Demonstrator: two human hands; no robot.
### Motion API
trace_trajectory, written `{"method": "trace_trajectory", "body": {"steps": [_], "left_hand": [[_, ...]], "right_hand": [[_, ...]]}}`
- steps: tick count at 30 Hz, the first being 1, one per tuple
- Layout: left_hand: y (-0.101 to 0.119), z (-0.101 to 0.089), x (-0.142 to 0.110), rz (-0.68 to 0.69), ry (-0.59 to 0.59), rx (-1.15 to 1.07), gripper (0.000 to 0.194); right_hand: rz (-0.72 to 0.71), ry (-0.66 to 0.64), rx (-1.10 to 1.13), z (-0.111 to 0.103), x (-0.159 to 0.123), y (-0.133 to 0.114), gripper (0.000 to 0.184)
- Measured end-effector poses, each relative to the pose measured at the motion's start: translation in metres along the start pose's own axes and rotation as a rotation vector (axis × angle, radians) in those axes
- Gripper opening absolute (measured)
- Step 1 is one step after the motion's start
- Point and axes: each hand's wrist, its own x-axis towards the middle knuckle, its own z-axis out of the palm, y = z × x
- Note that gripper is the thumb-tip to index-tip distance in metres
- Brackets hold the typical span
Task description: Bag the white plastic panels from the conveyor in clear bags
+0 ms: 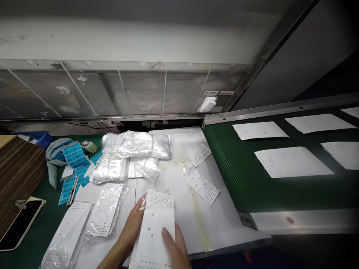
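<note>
My right hand (178,248) is closed around the right side of a stack of white boards (155,231), thumb pressed on its top face. The boards carry rows of short black dashes at both ends and a few small dark marks in the middle. My left hand (133,226) is closed at the stack's left edge, with clear plastic film at its fingertips. That film shows around the far end of the stack. To the left lie bagged white boards (102,209) and another bagged bundle (67,233). Two loose boards (201,185) rest to the right.
Bundles of clear plastic bags (144,145) lie behind my hands. A green conveyor belt (238,179) at right carries several white boards (293,161). At left are blue labels (74,155), a utility knife (73,190), a phone (21,222) and stacked cardboard (21,175).
</note>
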Motion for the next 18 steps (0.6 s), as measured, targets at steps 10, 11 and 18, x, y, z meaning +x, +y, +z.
{"method": "trace_trajectory", "body": {"steps": [10, 11, 18], "left_hand": [[-0.027, -0.004, -0.021, -0.235, -0.202, -0.432, 0.042], [-0.028, -0.003, -0.021, -0.241, -0.194, -0.419, 0.041], [-0.049, -0.011, -0.029, -0.122, 0.051, -0.089, 0.059]], "right_hand": [[-0.292, -0.005, -0.539, -0.034, 0.020, -0.022, 0.035], [-0.316, 0.005, -0.585, -0.032, 0.024, -0.025, 0.030], [-0.370, -0.009, -0.770, -0.031, 0.007, -0.012, 0.029]]}}
